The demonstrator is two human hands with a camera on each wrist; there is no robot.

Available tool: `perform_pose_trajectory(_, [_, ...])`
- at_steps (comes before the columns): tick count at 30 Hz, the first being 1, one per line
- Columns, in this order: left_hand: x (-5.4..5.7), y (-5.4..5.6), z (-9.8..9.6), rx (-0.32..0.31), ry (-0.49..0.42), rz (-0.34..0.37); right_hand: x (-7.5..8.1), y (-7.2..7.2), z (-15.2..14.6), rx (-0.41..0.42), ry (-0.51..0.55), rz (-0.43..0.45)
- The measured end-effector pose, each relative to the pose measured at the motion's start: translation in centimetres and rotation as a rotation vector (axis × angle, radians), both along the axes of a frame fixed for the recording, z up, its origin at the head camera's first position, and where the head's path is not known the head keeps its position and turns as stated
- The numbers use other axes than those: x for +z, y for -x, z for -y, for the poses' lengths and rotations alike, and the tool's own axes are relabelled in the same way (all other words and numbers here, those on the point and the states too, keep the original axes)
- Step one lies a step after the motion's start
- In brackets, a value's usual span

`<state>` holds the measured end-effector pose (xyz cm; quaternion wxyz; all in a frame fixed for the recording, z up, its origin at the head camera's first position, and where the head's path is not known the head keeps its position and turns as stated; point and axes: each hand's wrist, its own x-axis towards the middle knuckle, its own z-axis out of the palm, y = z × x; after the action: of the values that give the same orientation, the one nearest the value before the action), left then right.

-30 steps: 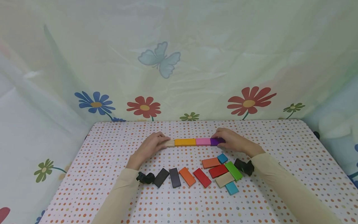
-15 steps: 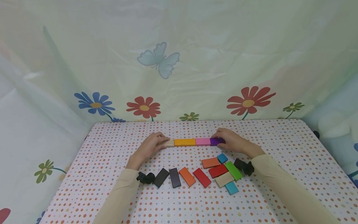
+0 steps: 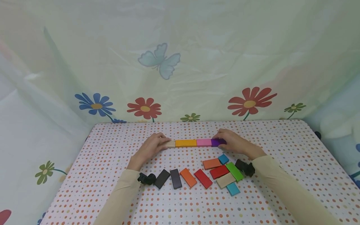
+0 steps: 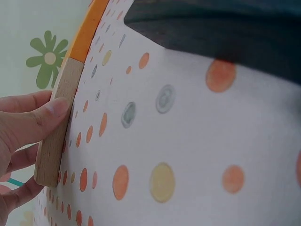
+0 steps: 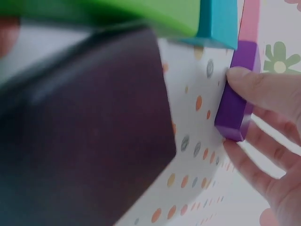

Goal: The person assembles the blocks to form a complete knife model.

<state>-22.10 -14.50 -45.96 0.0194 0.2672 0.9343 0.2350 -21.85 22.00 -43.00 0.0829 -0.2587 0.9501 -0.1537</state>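
Four coloured blocks lie end to end in a straight row across the table. At the row's left end my left hand point(image 3: 151, 148) grips a natural wood block point(image 4: 60, 127), thumb on its near side and fingers behind and at its end. Against that block sits a yellow-orange block point(image 3: 186, 143), followed by a pink block point(image 3: 203, 142). A purple block point(image 5: 236, 99) forms the right end. My right hand point(image 3: 235, 143) holds it between the thumb in front and the fingers behind, one fingertip near its end face.
Nearer me lie black point(image 3: 162, 179), dark grey point(image 3: 176, 178), orange point(image 3: 188, 177) and red point(image 3: 203, 178) blocks. A cluster at right includes a green block point(image 3: 235, 171), a tan block point(image 3: 225, 180) and a blue block point(image 3: 233, 189). A patterned curtain point(image 3: 197, 62) hangs behind the table.
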Motion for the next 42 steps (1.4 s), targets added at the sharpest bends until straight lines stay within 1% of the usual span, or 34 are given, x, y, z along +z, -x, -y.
perform_pose_trajectory(4, [0.0, 0.1, -0.1, 0.007, 0.005, 0.013, 0.2, -0.7, 0.4, -0.048, -0.007, -0.008])
perform_pose_trajectory(7, [0.0, 0.2, -0.2, 0.003, 0.007, 0.013, 0.7, -1.6, 0.9, -0.090, -0.013, -0.056])
perform_pose_trajectory(9, [0.0, 0.3, -0.2, 0.004, 0.007, 0.007, 1.2, -2.3, 1.5, -0.090, 0.009, -0.111])
perform_pose_trajectory(12, [0.0, 0.3, 0.0, 0.008, 0.014, 0.007, 2.1, -3.5, 3.0, -0.070, 0.087, -0.160])
perform_pose_trajectory(15, [-0.1, 0.4, 0.0, 0.006, 0.013, 0.008, 2.9, -5.0, 4.9, -0.037, 0.145, -0.148])
perform_pose_trajectory(19, [-0.2, 0.4, 0.1, 0.008, 0.011, 0.012, 3.1, -6.9, 7.3, 0.021, 0.164, -0.075])
perform_pose_trajectory(24, [-0.2, 0.3, 0.0, 0.012, 0.008, 0.021, 2.3, -8.8, 9.0, 0.127, 0.174, 0.008])
perform_pose_trajectory(29, [-0.2, 0.3, 0.1, 0.013, 0.007, 0.019, 1.4, -9.7, 9.9, 0.181, 0.193, 0.062])
perform_pose_trajectory(32, [-0.2, 0.4, 0.1, 0.012, 0.007, 0.020, 0.7, -9.9, 10.4, 0.177, 0.179, 0.080])
perform_pose_trajectory(35, [-0.2, 0.4, 0.0, 0.015, 0.005, 0.024, 0.2, -10.1, 10.8, 0.159, 0.139, 0.093])
perform_pose_trajectory(38, [-0.1, 0.3, 0.0, 0.021, 0.005, 0.030, -0.2, -10.2, 11.2, 0.148, 0.110, 0.084])
perform_pose_trajectory(42, [0.1, 0.2, 0.0, 0.018, -0.001, 0.028, -0.5, -10.3, 11.6, 0.150, 0.106, 0.051])
